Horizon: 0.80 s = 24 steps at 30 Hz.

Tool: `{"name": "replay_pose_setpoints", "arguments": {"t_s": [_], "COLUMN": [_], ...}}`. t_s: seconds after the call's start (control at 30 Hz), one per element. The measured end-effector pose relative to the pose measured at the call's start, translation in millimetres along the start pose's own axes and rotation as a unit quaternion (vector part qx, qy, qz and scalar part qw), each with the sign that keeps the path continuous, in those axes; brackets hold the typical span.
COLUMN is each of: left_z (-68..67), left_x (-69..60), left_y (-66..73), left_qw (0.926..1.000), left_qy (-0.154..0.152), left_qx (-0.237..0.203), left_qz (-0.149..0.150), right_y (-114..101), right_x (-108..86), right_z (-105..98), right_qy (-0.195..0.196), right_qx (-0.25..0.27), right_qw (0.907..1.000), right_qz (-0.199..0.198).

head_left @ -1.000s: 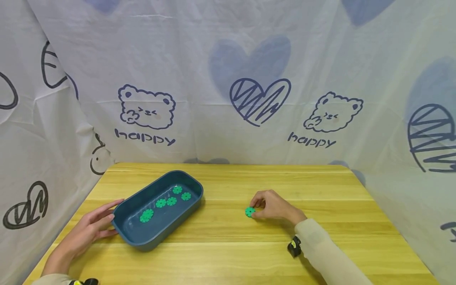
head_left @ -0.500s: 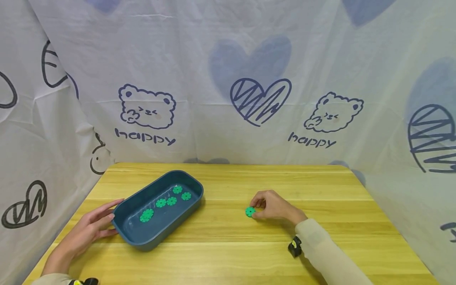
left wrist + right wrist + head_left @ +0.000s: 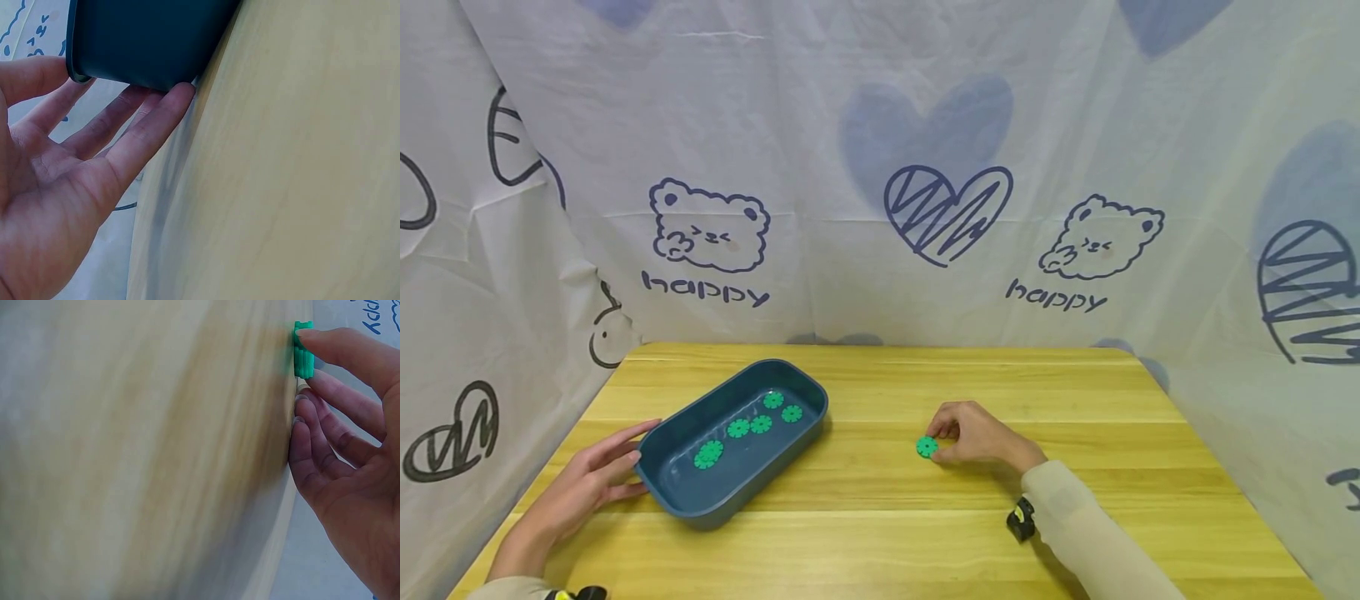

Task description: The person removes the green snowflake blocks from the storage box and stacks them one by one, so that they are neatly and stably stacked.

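Note:
My right hand (image 3: 973, 432) pinches a small stack of green notched building discs (image 3: 927, 447) between thumb and index finger, right of the table's middle. Edge-on in the right wrist view, the stack (image 3: 304, 353) shows layered ridges and sits at the tabletop; the other fingers curl loosely below it. At left, a dark blue oblong bin (image 3: 730, 505) stands at a slant. My left hand (image 3: 591, 473) rests against its near left end, fingers mostly straight, touching rim and outer wall, as the left wrist view of the hand (image 3: 81, 162) also shows.
Inside the bin lie several green notched discs (image 3: 761, 424), two of them overlapping near the left end. The wooden table (image 3: 880, 542) meets a white printed cloth (image 3: 820, 275) at the back and sides. Each wrist wears a black strap device (image 3: 1021, 520).

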State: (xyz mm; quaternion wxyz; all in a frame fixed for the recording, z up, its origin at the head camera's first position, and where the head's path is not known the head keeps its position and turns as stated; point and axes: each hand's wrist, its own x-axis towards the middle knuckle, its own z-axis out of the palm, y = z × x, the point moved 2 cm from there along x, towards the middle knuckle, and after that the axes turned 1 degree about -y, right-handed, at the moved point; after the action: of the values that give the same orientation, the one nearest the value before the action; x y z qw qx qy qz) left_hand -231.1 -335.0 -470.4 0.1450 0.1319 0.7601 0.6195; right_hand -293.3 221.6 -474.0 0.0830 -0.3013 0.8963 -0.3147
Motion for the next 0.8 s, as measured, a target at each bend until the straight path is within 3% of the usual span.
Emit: {"name": "replay_pose_setpoints", "arguments": {"t_s": [0.8], "left_z": [-0.5], "left_x": [0.3], "left_y": [0.1], "left_qw": [1.0], "left_qy": [-0.005], "left_qx": [-0.004], "left_qz": [0.0], "right_y": [-2.4], "right_x": [-0.5], "right_z": [1.0], "right_qy": [0.002], "right_qx": [0.001], "right_qw": [1.0], "right_qz": [-0.007]}}
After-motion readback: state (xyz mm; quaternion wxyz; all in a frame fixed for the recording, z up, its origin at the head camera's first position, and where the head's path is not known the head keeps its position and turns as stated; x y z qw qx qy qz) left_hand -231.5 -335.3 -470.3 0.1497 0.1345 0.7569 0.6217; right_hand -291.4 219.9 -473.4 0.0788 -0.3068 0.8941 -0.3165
